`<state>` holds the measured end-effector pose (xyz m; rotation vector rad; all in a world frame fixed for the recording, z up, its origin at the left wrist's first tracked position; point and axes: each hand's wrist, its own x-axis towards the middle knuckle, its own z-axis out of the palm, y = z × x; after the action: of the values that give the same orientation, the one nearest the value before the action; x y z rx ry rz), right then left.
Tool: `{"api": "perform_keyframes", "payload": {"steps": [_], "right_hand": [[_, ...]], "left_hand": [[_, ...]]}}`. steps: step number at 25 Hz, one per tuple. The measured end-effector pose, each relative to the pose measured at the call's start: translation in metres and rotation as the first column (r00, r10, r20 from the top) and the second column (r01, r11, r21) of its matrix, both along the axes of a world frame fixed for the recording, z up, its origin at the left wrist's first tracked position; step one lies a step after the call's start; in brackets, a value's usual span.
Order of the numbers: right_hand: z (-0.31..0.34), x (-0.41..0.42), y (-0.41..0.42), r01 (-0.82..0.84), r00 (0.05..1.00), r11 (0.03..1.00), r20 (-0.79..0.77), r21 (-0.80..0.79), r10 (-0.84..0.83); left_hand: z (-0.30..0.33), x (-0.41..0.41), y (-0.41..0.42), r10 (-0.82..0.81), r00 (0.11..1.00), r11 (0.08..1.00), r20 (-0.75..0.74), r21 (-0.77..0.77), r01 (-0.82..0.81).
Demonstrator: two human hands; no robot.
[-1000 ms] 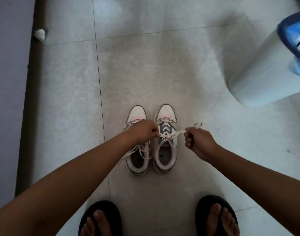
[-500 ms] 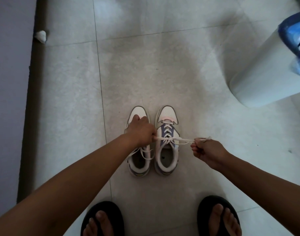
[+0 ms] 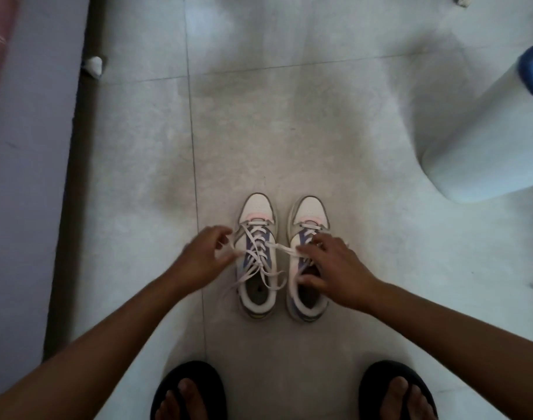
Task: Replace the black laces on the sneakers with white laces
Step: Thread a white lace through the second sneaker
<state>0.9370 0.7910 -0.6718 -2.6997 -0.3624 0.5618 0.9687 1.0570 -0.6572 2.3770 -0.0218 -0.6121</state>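
The left hand (image 3: 203,262) is now pinching the left sneaker's (image 3: 257,259) white lace (image 3: 260,262), while the right hand (image 3: 335,268) is resting spread over the right sneaker (image 3: 308,259), its taut lace released.

Both arms are bare all the way up, no sleeves showing, and nothing on the wrists or fingers of the left hand (image 3: 203,262) or right hand (image 3: 335,268). On the feet: black flip-flops (image 3: 171,386) with open toes, straps hard to see.
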Motion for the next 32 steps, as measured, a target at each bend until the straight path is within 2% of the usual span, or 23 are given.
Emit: {"api": "perform_keyframes", "payload": {"steps": [2,5,7,9,10,12,14,15,18,21,24,27,29,32], "right_hand": [[-0.007,0.008,-0.004,-0.164,0.986,0.976,0.016,-0.144,0.168],[0.0,0.018,-0.027,-0.107,0.994,0.971,-0.018,-0.214,0.105],[0.008,0.013,-0.018,-0.021,0.986,0.969,0.156,-0.246,0.061],[0.013,0.008,0.011,-0.022,0.939,0.993,0.338,-0.112,0.059],[0.014,0.011,0.028,-0.045,0.938,0.999,0.343,-0.01,0.045],[0.014,0.027,0.054,0.05,0.984,0.978,0.158,0.2,-0.082],[0.004,0.047,0.067,0.217,0.976,0.945,-0.034,0.244,-0.215],[-0.002,0.056,0.071,0.272,0.962,0.931,-0.088,0.241,-0.259],[-0.01,0.07,0.08,0.336,0.939,0.91,-0.159,0.242,-0.304],[-0.011,0.069,0.084,0.162,0.987,0.982,-0.023,0.101,-0.161],[-0.009,0.067,0.094,-0.021,0.998,0.995,0.065,-0.098,0.027],[-0.003,0.072,0.105,-0.194,0.977,0.946,0.036,-0.258,0.21],[0.0,0.079,0.105,-0.316,0.943,0.9,0.008,-0.301,0.334],[-0.003,0.076,0.104,-0.364,0.919,0.866,0.017,-0.344,0.393]], "left_hand": [[-0.006,-0.02,-0.011,-0.053,0.993,0.998,-0.11,-0.022,0.051],[-0.015,-0.039,-0.018,-0.163,0.985,0.978,0.055,0.143,0.154],[-0.018,-0.043,-0.016,-0.142,0.978,0.983,0.153,0.136,0.121],[-0.019,-0.038,-0.018,-0.08,0.982,0.997,0.174,0.034,0.075],[-0.02,-0.033,-0.021,-0.056,0.983,0.998,0.172,-0.007,0.058],[-0.021,-0.021,-0.025,0.058,0.97,0.995,0.234,-0.087,-0.038],[-0.024,-0.004,-0.025,0.173,0.935,0.983,0.31,-0.12,-0.142],[-0.025,0.005,-0.025,0.148,0.936,0.988,0.318,-0.096,-0.124],[-0.03,0.028,-0.03,-0.091,0.971,0.995,0.222,0.066,0.078],[-0.03,0.037,-0.041,-0.214,0.961,0.942,0.173,0.298,0.156],[-0.028,0.037,-0.052,-0.276,0.948,0.883,0.161,0.432,0.183],[-0.022,0.041,-0.057,-0.273,0.955,0.874,0.115,0.444,0.197],[-0.02,0.045,-0.056,-0.267,0.96,0.876,0.091,0.437,0.202],[-0.022,0.043,-0.054,-0.283,0.955,0.878,0.094,0.425,0.219]]}}
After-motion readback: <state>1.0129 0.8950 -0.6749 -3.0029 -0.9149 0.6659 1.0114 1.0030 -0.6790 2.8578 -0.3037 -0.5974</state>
